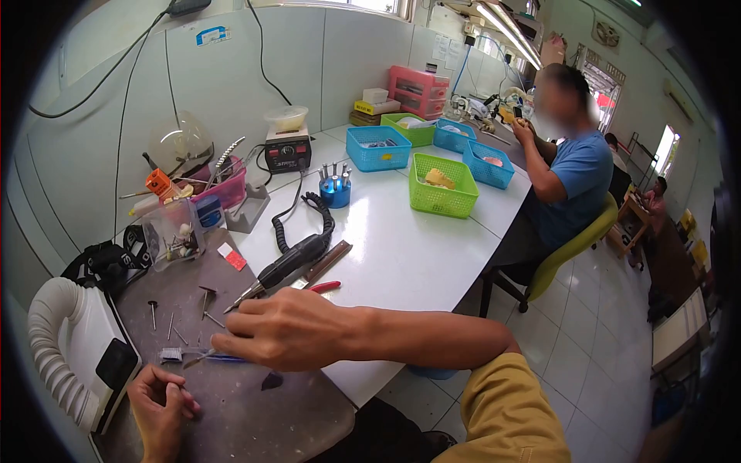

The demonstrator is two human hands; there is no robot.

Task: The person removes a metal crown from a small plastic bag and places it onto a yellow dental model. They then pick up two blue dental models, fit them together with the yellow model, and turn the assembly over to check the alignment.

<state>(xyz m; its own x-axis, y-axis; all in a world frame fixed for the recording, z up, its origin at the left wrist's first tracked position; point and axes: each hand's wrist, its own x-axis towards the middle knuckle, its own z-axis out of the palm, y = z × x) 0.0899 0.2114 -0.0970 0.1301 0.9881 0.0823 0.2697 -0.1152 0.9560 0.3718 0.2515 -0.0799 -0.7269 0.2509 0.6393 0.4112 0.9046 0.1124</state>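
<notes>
My right hand (282,330) reaches across the grey-brown work mat (255,409), its fingers closed on a thin metal tool (199,358) that points down to the left. Behind it lies a toothbrush (171,354) with a blue handle, partly covered by the hand. At the lower left, my left hand (160,401) has its fingers curled together; anything between them is too small to make out. Just beyond my right hand rests a black rotary handpiece (289,262), beside a brown ruler-like strip (328,261) and a red-handled tool (325,286). Small burs (153,315) lie on the mat.
A white suction unit (100,351) with a ribbed hose stands at the left. Farther back are a blue bur holder (335,190), a control box (288,150) and a green basket (444,187). A co-worker (579,166) sits at the right.
</notes>
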